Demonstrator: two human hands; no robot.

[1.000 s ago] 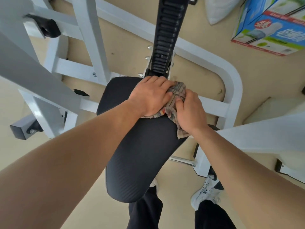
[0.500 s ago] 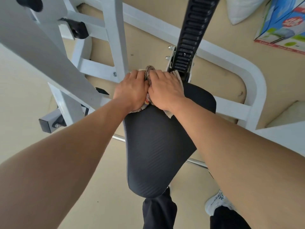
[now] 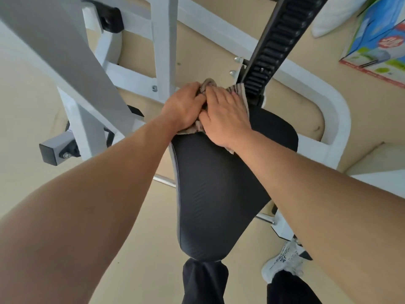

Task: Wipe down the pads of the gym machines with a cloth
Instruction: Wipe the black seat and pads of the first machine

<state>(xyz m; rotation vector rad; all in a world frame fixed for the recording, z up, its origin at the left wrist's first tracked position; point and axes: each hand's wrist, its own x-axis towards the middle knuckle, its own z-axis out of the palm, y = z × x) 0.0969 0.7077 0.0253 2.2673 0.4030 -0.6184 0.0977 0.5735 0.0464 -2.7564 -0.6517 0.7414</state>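
Fingers (image 3: 193, 89) of the left hand (image 3: 183, 106) are curled round a bunched cloth (image 3: 237, 89); the right hand (image 3: 225, 119) is laid flat on it. It is pressed at the seat pad's (image 3: 219, 194) far edge, beside the notched black post (image 3: 274, 44).

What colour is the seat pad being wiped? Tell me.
The seat pad is black with fine ribbing, clearest in the head view.

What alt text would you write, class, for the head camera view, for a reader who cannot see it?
Seen from above, a left hand grips a bunched cloth and a right hand presses it flat on the far end of a black seat pad. A white machine frame and a black notched post stand beyond it.
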